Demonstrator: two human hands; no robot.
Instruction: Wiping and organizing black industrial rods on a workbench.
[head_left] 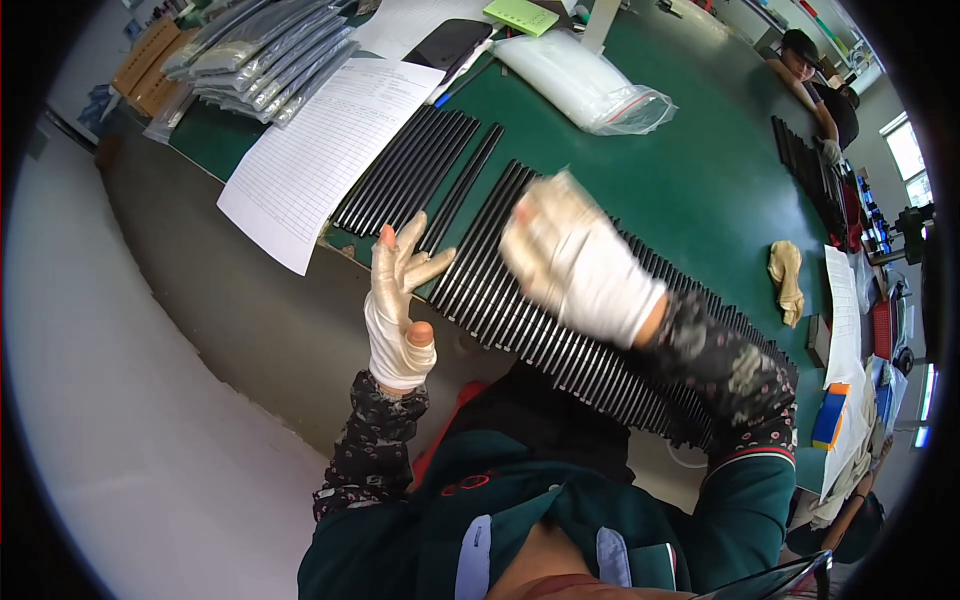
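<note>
A long row of slim black rods [560,345] lies side by side along the near edge of the green table. My right hand [580,262], in a white glove with bare fingertips, is over the left part of this row. Motion smears its fingers, and whether they hold a rod cannot be made out. My left hand [398,300], gloved the same way, has its fingers spread and looks free of any object. Its fingertips are close to the near ends of two separate rods [462,190]. Left of these lies a smaller group of black rods [405,172].
A printed sheet [320,150] overhangs the table's left edge beside bagged bundles [265,60]. Farther back are a dark phone [450,48] and a clear plastic bag [585,80]. At right lie a beige glove [786,282] and a blue-orange box [830,417]. A co-worker [825,95] sits across, near more rods.
</note>
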